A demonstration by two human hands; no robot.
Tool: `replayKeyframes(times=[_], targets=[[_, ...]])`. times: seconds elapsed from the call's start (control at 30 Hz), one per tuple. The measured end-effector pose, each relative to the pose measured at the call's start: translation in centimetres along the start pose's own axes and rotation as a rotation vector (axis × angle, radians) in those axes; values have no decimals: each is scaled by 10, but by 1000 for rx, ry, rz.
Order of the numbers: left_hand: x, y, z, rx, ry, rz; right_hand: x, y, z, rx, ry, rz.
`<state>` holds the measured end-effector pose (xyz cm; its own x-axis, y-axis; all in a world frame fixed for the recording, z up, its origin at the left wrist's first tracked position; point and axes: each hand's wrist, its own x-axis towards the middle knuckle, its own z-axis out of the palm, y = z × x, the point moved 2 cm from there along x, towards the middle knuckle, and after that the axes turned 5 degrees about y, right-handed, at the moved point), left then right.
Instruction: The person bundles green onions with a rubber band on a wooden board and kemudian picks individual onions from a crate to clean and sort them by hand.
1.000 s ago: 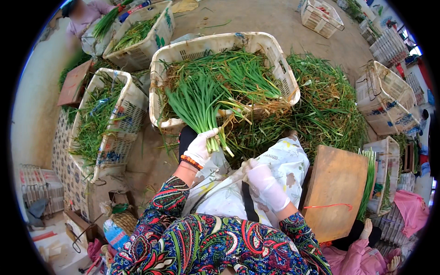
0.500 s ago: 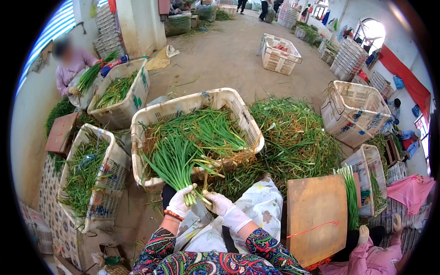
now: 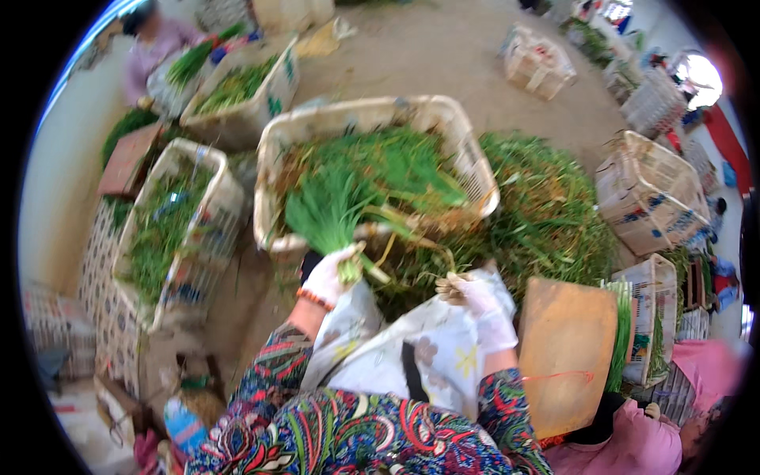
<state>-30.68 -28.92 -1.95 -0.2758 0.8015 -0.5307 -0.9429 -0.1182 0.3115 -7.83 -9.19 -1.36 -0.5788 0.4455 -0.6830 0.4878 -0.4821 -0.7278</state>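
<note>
The left hand [image 3: 331, 275] has its fingers closed round the greens [image 3: 326, 212], leaves over the crate [image 3: 372, 107]. The right hand [image 3: 480, 302], nearer than the crate's front right corner, curls its fingers; blur hides any grip.

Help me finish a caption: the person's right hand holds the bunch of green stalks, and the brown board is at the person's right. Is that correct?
Not quite: the left hand holds the bunch of green stalks, as the head view shows. The brown board is indeed at the person's right.
</note>
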Motion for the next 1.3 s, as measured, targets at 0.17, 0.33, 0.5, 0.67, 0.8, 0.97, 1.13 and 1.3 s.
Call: replayKeyframes(times=[0.17,0.33,0.5,0.67,0.8,0.97,1.13,1.3], targets=[[-3,-11,1,127,129,58,-20,-20,33,-902,275,-525],[4,-15,4,192,184,85,13,6,123,-594,-8,-597],[-10,-15,4,157,192,90,-8,-16,146,-83,-168,-198],[3,-15,3,113,117,91,-8,-19,137,-59,-219,-170],[-3,-8,22,51,225,81,-19,-23,136,-5,-284,-267],[2,-5,20,-29,242,57,-30,-26,111,94,-249,-349],[7,-4,7,-113,192,-1,-40,-31,48,36,-84,-222],[7,-8,5,-69,189,3,-30,-29,28,-1137,475,-321]])
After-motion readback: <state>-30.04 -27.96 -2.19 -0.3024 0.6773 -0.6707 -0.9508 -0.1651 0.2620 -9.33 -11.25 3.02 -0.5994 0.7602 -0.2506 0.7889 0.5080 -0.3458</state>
